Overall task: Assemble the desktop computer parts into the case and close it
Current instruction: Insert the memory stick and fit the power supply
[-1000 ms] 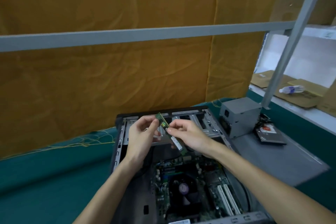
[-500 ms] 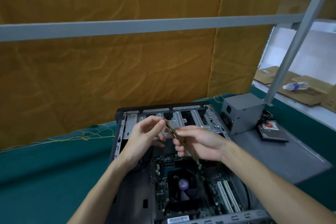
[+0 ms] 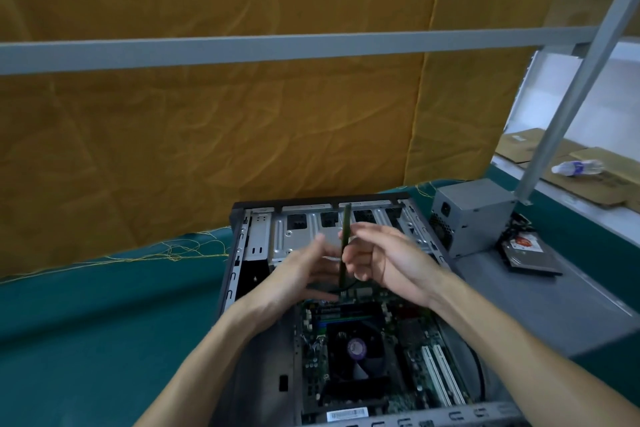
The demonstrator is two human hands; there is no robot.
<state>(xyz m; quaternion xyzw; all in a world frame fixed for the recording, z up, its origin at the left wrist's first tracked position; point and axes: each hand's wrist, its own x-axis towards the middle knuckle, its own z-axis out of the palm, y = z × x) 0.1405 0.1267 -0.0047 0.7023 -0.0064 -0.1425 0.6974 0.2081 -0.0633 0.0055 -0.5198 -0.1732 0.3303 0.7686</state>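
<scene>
An open desktop case (image 3: 235,253) lies flat on the green table, its motherboard (image 3: 412,333) and black CPU fan (image 3: 356,348) exposed. Above the case's far half I hold a green RAM stick (image 3: 345,236) edge-on and nearly upright. My right hand (image 3: 384,260) pinches the stick between thumb and fingers. My left hand (image 3: 304,270) is just left of the stick with fingers loosely extended; whether it touches the stick I cannot tell. The empty memory slots (image 3: 343,314) lie below the hands.
A grey power supply (image 3: 474,215) stands right of the case on the grey side panel (image 3: 540,302), with a hard drive (image 3: 530,253) beside it. A grey metal frame bar (image 3: 277,45) and post (image 3: 575,80) cross above. A plastic bottle (image 3: 576,168) lies on cardboard at far right.
The RAM stick has turned from slanted to nearly upright and edge-on. My left hand's fingers have loosened from their pinch on its top end, while the right hand keeps hold.
</scene>
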